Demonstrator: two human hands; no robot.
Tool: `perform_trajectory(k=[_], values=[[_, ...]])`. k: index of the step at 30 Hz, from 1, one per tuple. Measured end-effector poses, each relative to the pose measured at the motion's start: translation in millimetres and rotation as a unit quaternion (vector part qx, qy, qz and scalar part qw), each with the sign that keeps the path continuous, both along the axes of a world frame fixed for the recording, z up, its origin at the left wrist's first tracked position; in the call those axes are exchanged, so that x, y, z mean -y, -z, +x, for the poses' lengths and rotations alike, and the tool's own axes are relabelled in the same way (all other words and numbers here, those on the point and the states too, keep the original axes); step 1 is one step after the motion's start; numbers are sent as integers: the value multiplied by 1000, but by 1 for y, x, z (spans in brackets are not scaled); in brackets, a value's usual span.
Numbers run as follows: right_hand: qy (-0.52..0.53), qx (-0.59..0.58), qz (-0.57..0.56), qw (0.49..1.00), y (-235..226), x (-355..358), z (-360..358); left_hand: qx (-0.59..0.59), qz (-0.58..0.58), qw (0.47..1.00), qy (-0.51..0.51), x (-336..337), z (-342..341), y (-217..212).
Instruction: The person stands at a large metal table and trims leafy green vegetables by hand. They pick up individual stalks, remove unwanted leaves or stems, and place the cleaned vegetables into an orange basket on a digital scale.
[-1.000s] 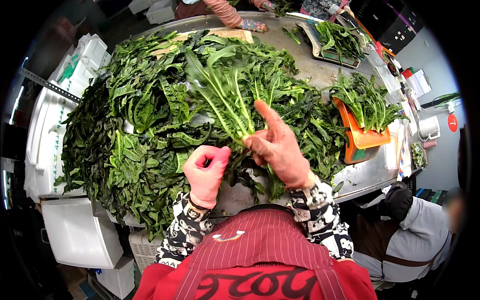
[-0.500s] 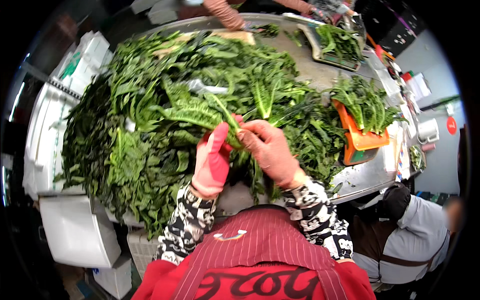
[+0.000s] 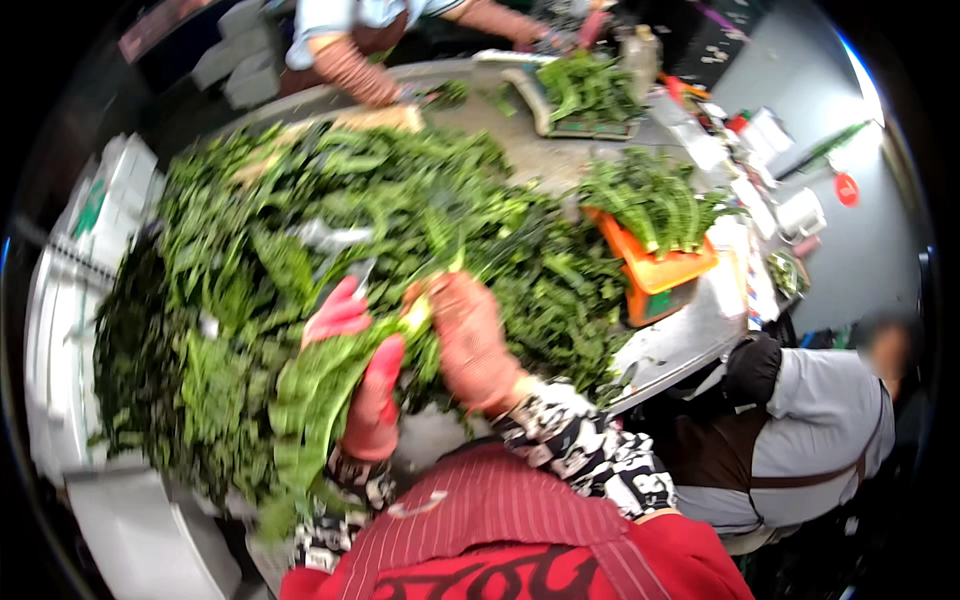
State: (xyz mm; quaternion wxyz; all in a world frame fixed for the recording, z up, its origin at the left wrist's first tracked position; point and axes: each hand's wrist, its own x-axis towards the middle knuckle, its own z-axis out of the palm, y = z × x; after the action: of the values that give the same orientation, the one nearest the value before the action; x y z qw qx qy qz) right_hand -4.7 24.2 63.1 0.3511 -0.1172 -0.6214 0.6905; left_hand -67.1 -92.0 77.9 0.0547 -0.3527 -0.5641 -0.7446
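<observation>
A long, ribbed leafy green vegetable (image 3: 310,400) hangs with its pale stalk end toward the right and its leaves drooping down and left. My right hand (image 3: 465,335), in a reddish textured glove, has its fingers closed around the stalk end. The leaves pass between the thumb and fingers of my left hand (image 3: 370,410), gloved in pink; those fingers are spread apart. Beneath both hands lies a large heap of leafy greens (image 3: 200,290) on a metal table (image 3: 530,155). Motion blurs the leaves I hold.
An orange scale (image 3: 645,280) loaded with greens stands to the right; another scale (image 3: 590,130), also loaded, is farther back. Co-workers are across the table (image 3: 360,70) and at right (image 3: 800,430). White foam boxes (image 3: 125,180) line the left side.
The vegetable has swung from above my hands down to the left, stalk end now in my right hand. My left hand's fingers have spread. The whole view has shifted.
</observation>
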Motion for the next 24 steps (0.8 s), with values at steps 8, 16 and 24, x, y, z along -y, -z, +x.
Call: perform_trajectory(k=[8, 16, 24], values=[[-291, 387, 217, 848, -35, -9, 48, 310, 86, 946, 27, 40, -24, 27], [18, 109, 531, 840, -30, 4, 31, 412, 47, 908, 62, 15, -12, 28], [-178, 249, -30, 952, -44, 15, 25, 428, 43, 873, 230, 16, -1, 19]])
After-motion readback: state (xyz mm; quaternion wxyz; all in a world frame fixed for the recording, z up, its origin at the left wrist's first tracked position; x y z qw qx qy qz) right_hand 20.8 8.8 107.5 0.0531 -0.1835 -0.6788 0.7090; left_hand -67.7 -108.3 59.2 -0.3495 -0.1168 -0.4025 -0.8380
